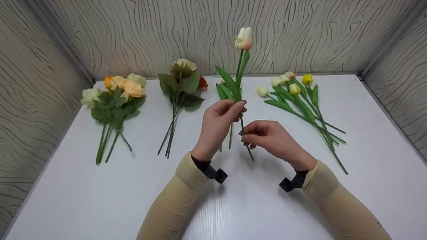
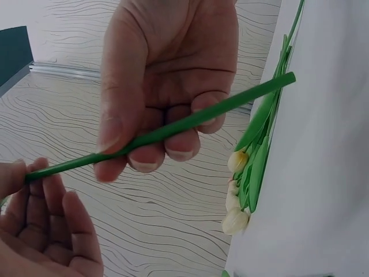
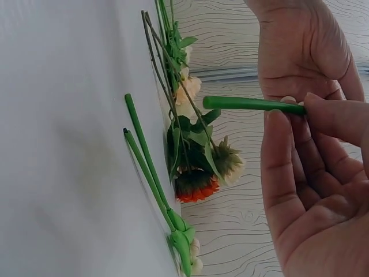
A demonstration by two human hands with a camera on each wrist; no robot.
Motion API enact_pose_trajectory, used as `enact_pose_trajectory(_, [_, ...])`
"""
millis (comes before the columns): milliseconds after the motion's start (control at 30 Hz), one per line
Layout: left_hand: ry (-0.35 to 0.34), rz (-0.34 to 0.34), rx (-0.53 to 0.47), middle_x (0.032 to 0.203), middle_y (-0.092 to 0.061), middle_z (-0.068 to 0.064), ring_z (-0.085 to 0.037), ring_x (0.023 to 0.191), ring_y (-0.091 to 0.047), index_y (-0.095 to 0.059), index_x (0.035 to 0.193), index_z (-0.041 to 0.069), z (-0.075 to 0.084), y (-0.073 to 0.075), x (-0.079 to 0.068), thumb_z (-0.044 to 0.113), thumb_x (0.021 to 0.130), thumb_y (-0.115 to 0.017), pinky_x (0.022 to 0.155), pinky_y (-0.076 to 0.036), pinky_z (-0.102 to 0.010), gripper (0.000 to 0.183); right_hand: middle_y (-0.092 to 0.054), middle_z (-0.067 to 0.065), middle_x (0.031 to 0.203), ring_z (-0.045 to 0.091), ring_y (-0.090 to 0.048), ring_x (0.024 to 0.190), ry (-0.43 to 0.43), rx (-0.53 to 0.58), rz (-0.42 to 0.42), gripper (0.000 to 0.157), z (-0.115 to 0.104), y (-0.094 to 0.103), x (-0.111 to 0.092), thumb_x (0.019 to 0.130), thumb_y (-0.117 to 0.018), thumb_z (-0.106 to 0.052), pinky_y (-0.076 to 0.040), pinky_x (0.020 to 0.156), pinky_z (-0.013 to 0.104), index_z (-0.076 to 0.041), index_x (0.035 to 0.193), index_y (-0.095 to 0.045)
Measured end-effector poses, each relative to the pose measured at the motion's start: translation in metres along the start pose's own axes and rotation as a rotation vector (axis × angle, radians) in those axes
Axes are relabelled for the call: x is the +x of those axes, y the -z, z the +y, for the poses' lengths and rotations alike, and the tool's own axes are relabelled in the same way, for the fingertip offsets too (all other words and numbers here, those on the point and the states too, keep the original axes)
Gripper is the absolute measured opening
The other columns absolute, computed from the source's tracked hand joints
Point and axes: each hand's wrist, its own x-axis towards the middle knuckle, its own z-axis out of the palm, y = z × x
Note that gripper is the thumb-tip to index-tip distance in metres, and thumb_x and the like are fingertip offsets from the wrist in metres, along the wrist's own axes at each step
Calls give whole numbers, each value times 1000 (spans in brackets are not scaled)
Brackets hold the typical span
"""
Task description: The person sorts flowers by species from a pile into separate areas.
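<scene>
Both hands hold one artificial tulip [image 1: 244,38] upright above the white table; its bloom is white with a pink-orange base. The left hand [image 1: 218,125] pinches the stem just below the green leaves. Lower down, the right hand [image 1: 272,138] pinches the same stem [image 2: 173,128] between thumb and fingers, and the bare stem end sticks out past it. In the right wrist view, the stem end [image 3: 242,104] points away from the pinching fingertips. Behind the left hand lie more tulips [image 1: 225,91], partly hidden by it.
On the table [image 1: 233,206], a bunch of peach and cream roses [image 1: 123,88] lies at far left. Beside it are long-stemmed flowers [image 1: 181,70], one cream and one red-orange. White and yellow tulips [image 1: 295,90] lie crossed at the right. Patterned wall panels [image 1: 200,33] enclose the table.
</scene>
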Motion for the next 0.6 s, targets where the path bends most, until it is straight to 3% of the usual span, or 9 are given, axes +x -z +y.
enact_pose_trajectory(400, [-19, -2, 46, 98, -74, -6, -25, 92, -64, -75, 102, 11, 0, 2, 2, 29, 99, -70, 83, -56, -37, 19, -75, 8, 103, 28, -71, 88, -17, 42, 15, 22, 2, -5, 1, 95, -76, -30, -56, 87, 56, -14, 110, -77])
enact_pose_trajectory(600, [-34, 14, 49, 97, -73, -7, -25, 90, -64, -73, 102, 9, -1, 4, 3, 26, 100, -69, 81, -56, -35, 18, -74, 6, 96, 27, -69, 86, -13, 17, 56, 21, 3, -7, 1, 94, -76, -33, -56, 85, 56, -17, 108, -77])
